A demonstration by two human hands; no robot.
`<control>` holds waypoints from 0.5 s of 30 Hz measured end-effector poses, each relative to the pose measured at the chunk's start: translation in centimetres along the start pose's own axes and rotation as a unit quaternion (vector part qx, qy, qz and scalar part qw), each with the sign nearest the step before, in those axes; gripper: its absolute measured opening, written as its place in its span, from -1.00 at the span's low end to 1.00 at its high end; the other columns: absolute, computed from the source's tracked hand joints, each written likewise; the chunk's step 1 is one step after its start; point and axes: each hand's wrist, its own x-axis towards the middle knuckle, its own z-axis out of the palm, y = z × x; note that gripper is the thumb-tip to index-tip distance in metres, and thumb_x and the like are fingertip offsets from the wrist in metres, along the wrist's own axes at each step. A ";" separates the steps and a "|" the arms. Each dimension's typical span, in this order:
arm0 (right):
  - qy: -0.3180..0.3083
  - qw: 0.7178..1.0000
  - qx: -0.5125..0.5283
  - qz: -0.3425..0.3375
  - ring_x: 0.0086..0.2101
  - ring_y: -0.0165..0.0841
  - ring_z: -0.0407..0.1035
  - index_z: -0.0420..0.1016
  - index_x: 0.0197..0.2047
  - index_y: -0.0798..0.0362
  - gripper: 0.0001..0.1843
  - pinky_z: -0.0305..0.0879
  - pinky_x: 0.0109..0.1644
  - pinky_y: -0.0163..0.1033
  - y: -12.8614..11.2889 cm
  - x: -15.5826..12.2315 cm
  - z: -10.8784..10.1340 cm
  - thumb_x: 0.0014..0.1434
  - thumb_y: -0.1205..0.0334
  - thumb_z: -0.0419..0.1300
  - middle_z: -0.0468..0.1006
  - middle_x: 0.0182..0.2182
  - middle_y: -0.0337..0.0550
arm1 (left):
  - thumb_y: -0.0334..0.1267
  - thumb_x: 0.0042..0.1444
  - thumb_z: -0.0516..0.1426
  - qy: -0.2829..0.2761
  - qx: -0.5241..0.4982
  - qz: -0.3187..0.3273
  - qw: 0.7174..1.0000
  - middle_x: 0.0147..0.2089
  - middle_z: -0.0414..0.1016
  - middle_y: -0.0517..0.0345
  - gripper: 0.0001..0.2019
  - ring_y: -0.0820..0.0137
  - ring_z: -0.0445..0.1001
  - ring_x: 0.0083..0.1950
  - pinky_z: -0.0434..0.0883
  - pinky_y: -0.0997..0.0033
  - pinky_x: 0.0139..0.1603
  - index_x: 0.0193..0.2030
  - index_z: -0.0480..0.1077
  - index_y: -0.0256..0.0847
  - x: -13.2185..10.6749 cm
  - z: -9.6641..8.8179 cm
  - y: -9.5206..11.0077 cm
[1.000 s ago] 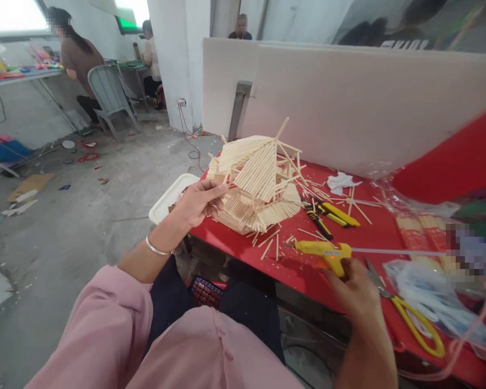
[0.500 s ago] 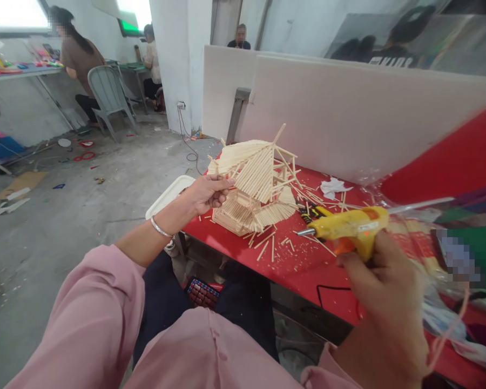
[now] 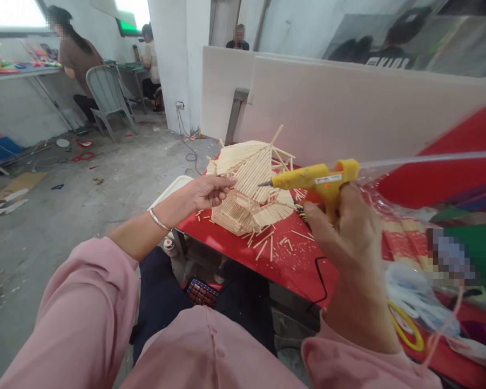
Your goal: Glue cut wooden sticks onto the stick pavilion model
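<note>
A model house built of thin wooden sticks stands on the red table, its ribbed roof sloping toward me. At the roof's left edge, thumb and index finger of my left hand are pinched on it; whether a loose stick is also between them I cannot tell. My right hand is wrapped round the grip of a yellow hot glue gun. Its metal nozzle points left, in front of the roof's right part. A clear glue stick juts from the gun's back.
Stick offcuts litter the red table. A white tray lies behind my left wrist. On the right are plastic bags and a yellow ring. White boards lean behind the table; people sit further back.
My right hand has brought the glue gun left and up, so its nozzle is now near the roof. My left hand stays at the roof's edge.
</note>
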 end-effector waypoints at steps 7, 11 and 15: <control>0.067 0.989 -0.111 -0.073 -0.34 -0.19 0.40 0.43 0.04 0.08 -0.44 0.15 -0.29 -0.14 -2.1 3.2 2.4 0.29 -0.24 0.03 0.54 -0.29 0.05 | -0.48 0.11 0.32 0.024 0.014 -0.009 1.000 -0.65 0.34 0.20 -0.77 0.64 0.24 -0.69 0.14 0.73 -0.73 -0.52 0.42 -0.30 -0.2 0.5 0.4; 0.087 0.983 -0.113 -0.114 -0.35 -0.21 0.41 0.44 0.09 0.07 -0.40 0.21 -0.28 -0.15 -2.2 4.3 3.5 0.26 -0.26 0.08 0.54 -0.28 0.04 | -0.44 0.12 0.32 0.023 0.020 -0.010 1.000 -0.67 0.32 0.19 -0.74 0.64 0.22 -0.71 0.12 0.71 -0.74 -0.55 0.40 -0.30 -0.1 0.5 0.4; 0.066 0.986 -0.115 -0.105 -0.33 -0.19 0.42 0.42 0.12 0.09 -0.38 0.23 -0.25 -0.12 -2.2 4.6 3.6 0.25 -0.24 0.10 0.53 -0.27 0.06 | -0.43 0.12 0.32 0.034 0.031 -0.017 0.999 -0.67 0.33 0.19 -0.74 0.63 0.22 -0.72 0.14 0.71 -0.74 -0.53 0.40 -0.30 -0.3 0.9 0.6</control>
